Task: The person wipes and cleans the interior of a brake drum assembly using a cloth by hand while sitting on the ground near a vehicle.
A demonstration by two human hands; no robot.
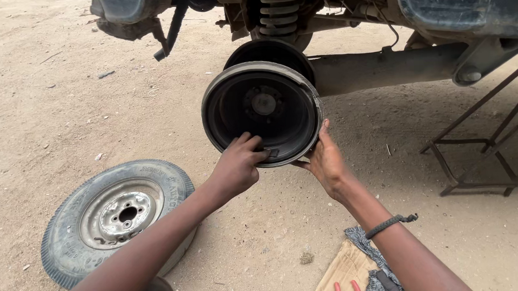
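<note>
A round black brake drum (261, 110) with a worn grey rim is held up in front of me, its hollow side facing me. My left hand (236, 167) grips its lower rim, fingers curled inside the drum. My right hand (325, 163) holds the rim's lower right edge, thumb up along the side. Just behind the drum sits the vehicle's dark round backing plate (272, 52) at the end of the rear axle (384, 69), under a coil spring (279, 11).
A removed wheel with tyre (113, 216) lies flat on the sandy ground at lower left. A metal stand (486, 147) is at the right under the vehicle body (468, 5). Cardboard (343, 273), a grey cloth and red-handled pliers (347, 290) lie at the bottom.
</note>
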